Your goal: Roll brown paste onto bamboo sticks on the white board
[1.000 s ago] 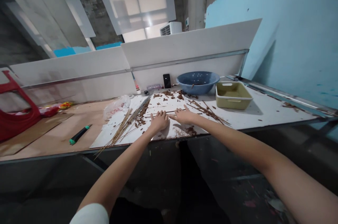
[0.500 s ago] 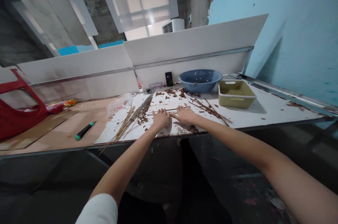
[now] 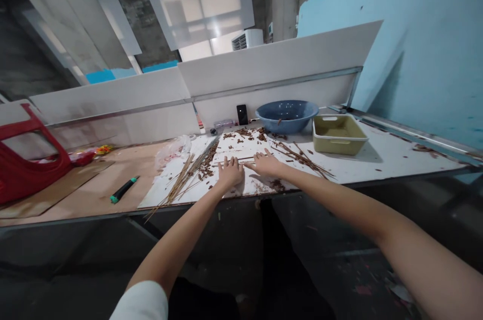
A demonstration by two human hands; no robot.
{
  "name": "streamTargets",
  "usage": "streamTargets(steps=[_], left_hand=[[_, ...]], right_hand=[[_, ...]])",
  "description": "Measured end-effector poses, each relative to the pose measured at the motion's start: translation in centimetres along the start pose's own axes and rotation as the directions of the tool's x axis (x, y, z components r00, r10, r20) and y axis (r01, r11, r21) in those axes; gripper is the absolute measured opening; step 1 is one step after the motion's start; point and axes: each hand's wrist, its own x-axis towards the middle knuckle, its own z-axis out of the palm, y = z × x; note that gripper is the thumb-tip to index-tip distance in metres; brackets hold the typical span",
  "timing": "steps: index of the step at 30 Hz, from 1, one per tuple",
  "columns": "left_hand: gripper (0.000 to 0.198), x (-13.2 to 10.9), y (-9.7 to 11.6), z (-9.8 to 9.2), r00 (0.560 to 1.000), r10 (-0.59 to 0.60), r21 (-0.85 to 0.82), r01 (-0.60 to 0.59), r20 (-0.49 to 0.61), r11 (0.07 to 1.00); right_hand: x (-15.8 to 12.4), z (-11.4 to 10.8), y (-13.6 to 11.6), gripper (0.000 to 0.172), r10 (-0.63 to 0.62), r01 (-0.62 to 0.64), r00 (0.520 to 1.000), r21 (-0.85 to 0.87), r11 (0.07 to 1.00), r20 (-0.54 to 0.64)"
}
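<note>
My left hand point(image 3: 231, 173) lies palm down on the white board point(image 3: 236, 150), its fingers stretched forward and apart. Close beside it, my right hand point(image 3: 266, 164) is also flat, fingers extended, with the thumb pointing towards the left hand. A thin brown stick point(image 3: 249, 160) runs crosswise at the fingertips of both hands; what lies under the palms is hidden. Brown crumbly pieces point(image 3: 207, 165) are scattered left of the hands, and more brown lumps point(image 3: 244, 133) lie beyond them. Bundles of thin sticks rest to the left point(image 3: 181, 178) and to the right point(image 3: 304, 160).
Behind the hands stand a blue basin point(image 3: 287, 124), an olive-green tub point(image 3: 338, 146) and a black phone point(image 3: 242, 114) against the white partition. A green-and-black utility knife point(image 3: 124, 190), a clear plastic bag point(image 3: 173, 150) and a red plastic stool point(image 3: 33, 159) are on the left.
The view has shifted slightly. Both hands stay flat on the board in nearly the same place, with the left fingers a little more spread.
</note>
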Motion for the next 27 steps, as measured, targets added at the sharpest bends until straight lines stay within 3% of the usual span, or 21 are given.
streamTargets(steps=[4, 9, 12, 17, 19, 23, 27], left_hand=[[0.074, 1.4, 0.7, -0.9, 0.998, -0.063, -0.041, 0.064, 0.016, 0.997], [0.074, 0.6, 0.7, 0.1, 0.998, -0.05, -0.03, 0.049, -0.03, 0.998], [0.072, 0.3, 0.1, 0.4, 0.999, -0.045, -0.035, 0.045, 0.007, 0.998], [0.072, 1.9, 0.7, -0.7, 0.996, -0.086, -0.065, 0.088, 0.034, 0.994], [0.073, 2.0, 1.0, -0.5, 0.995, -0.096, -0.072, 0.095, -0.001, 0.993], [0.072, 0.4, 0.8, 1.1, 0.995, -0.006, -0.01, 0.005, -0.1, 1.0], [0.073, -0.3, 0.2, 1.3, 0.996, 0.011, -0.001, -0.011, -0.083, 1.0]], right_hand=[[1.8, -1.2, 0.9, 0.071, 0.045, -0.046, 0.999, 0.031, 0.998, 0.029], [1.5, 0.5, 0.2, 0.08, 0.095, -0.096, 0.995, 0.092, 0.991, 0.01], [1.1, 0.9, -0.1, 0.076, 0.078, -0.077, 0.997, 0.069, 0.995, -0.003], [2.7, -1.3, 1.3, 0.063, 0.062, -0.068, 0.993, 0.059, 0.996, 0.102], [2.7, -1.4, 1.8, 0.062, 0.044, -0.048, 0.995, 0.05, 0.998, 0.089], [0.6, 0.6, 1.6, 0.066, 0.022, -0.021, 1.0, 0.028, 0.999, -0.022], [-0.3, 1.7, 1.4, 0.073, 0.023, -0.021, 0.999, 0.039, 0.999, -0.042]])
